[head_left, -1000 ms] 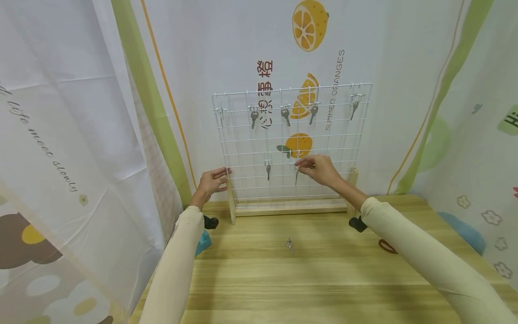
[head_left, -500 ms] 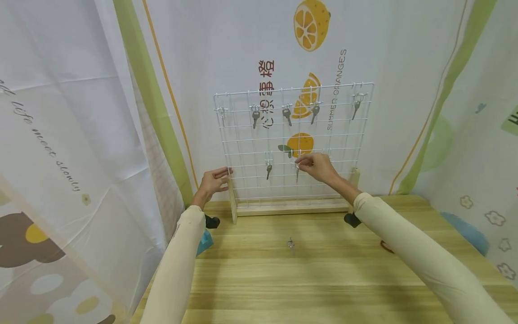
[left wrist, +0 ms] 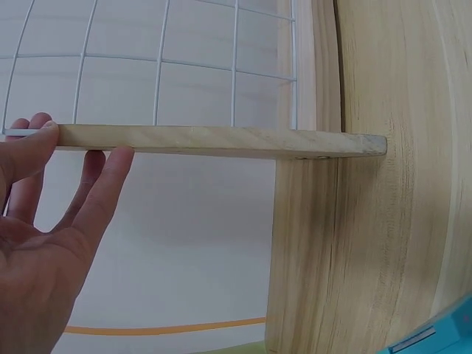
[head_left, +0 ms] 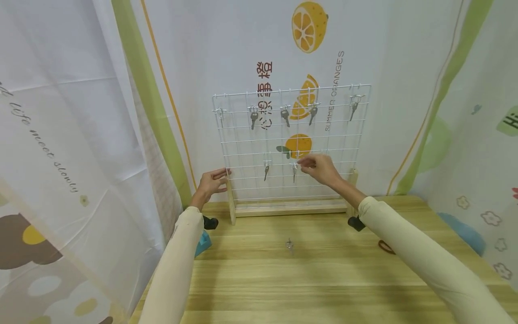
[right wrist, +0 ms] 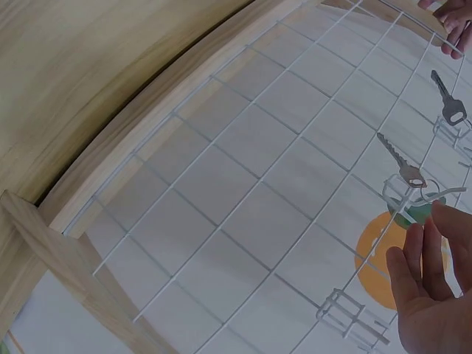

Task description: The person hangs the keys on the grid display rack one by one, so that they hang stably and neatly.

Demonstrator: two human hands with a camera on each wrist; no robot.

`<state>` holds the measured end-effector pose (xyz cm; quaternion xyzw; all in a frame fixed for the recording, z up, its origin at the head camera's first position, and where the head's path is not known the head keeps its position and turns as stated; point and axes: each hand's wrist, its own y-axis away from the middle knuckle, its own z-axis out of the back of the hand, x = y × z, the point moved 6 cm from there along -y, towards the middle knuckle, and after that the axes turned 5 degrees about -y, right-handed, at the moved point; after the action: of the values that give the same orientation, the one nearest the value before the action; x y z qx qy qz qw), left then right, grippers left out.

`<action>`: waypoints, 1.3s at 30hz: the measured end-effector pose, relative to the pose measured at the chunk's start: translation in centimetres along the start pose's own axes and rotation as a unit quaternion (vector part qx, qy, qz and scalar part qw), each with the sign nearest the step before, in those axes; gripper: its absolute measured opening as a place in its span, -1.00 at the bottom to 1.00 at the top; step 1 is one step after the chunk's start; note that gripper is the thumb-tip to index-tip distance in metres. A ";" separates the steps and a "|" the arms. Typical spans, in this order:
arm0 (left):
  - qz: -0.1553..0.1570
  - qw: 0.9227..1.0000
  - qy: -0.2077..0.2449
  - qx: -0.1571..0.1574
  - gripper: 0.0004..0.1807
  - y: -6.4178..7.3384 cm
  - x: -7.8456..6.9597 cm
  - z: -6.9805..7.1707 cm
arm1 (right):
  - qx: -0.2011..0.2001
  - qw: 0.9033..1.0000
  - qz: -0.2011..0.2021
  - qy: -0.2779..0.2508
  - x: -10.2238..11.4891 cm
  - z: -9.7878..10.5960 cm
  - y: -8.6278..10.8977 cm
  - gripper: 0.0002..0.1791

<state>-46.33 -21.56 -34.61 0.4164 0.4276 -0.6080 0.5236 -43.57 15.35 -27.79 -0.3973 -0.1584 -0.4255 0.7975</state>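
A white wire grid rack (head_left: 279, 141) in a wooden stand stands upright on the table. My left hand (head_left: 211, 182) pinches the rack's left edge at the top of the wooden upright (left wrist: 214, 140), thumb on one side and fingers on the other. Beside a key (right wrist: 402, 158) hanging by its ring from a hook in the lower row is my right hand (head_left: 319, 168). Its thumb and fingers are slightly bent, apart from the key, with nothing seen between them. Left of that key hangs another key (head_left: 266, 172). On the table lies one more key (head_left: 289, 245) with a ring.
Several keys hang along the upper row, among them a key (head_left: 254, 119). An unused hook (right wrist: 346, 317) sits near my right hand. Black clamp-like pieces (head_left: 356, 223) flank the stand. A blue object (head_left: 203, 243) and a reddish-brown loop (head_left: 386, 246) lie near my forearms.
My right fingers, earlier at the lower-row key and its ring, have let go and drawn slightly right. The key now hangs from the hook. My left hand stays on the rack's edge.
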 end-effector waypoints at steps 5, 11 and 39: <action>0.006 1.000 0.001 0.004 -0.43 0.0 0.0 -0.1 | 0.006 1.000 -0.001 -0.008 -0.2 0.3 1.9 -0.74; 0.010 1.000 0.013 0.003 -0.43 0.1 0.0 -0.1 | -0.004 0.999 0.040 -0.005 -0.6 -0.5 4.7 -0.78; 0.014 1.000 0.010 0.007 -0.45 0.1 -0.4 -0.2 | 0.129 0.990 0.042 -0.045 -5.3 -12.7 12.2 -0.83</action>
<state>-46.15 -21.29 -34.34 0.4320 0.4223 -0.5994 0.5252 -37.96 12.45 -45.06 -0.3156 -0.2307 -0.3493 0.8515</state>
